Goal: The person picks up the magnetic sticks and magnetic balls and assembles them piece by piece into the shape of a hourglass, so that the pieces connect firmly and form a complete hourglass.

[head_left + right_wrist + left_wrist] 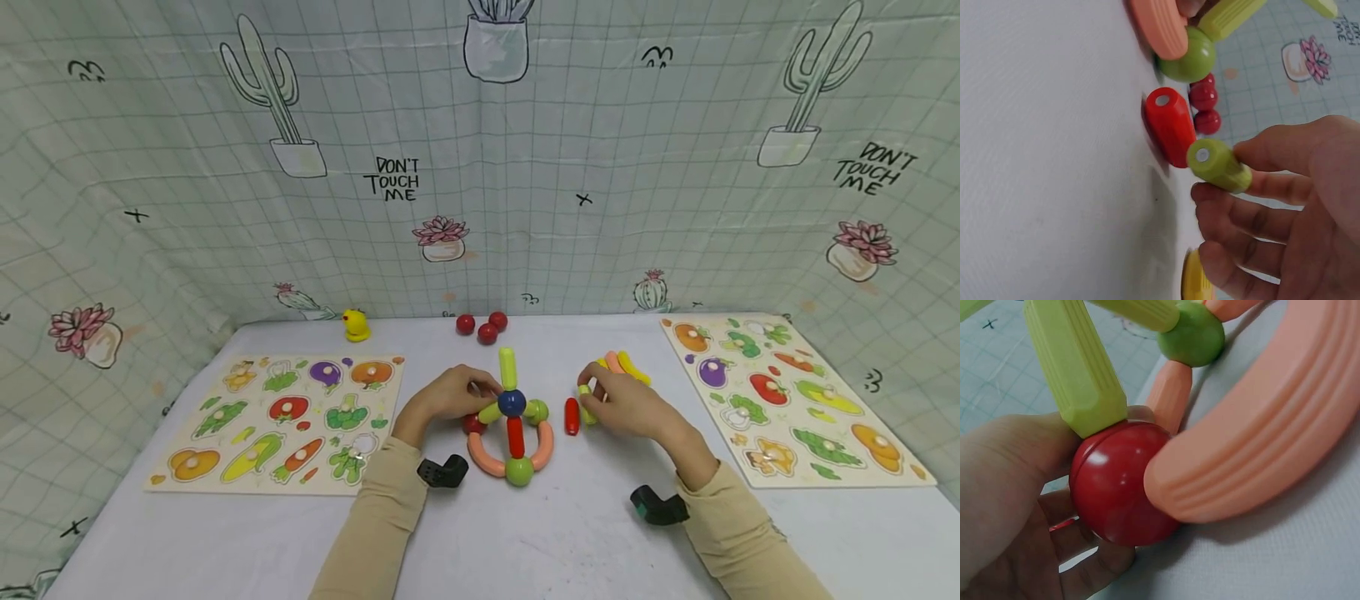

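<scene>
A magnetic ball-and-rod structure stands mid-table, with a blue ball above a red rod, curved salmon rods, green balls and an upright light-green rod on top. My left hand grips the red ball at the structure's left side, thumb and fingers around it. That ball touches a light-green rod and a curved salmon rod. Between thumb and fingers, my right hand pinches a short green rod, its magnet end showing. Beside it a loose red rod lies on the table.
Behind the right hand lie loose yellow and salmon rods. Several red balls and a yellow duck sit at the back. Vegetable puzzle boards flank the work, one left and one right.
</scene>
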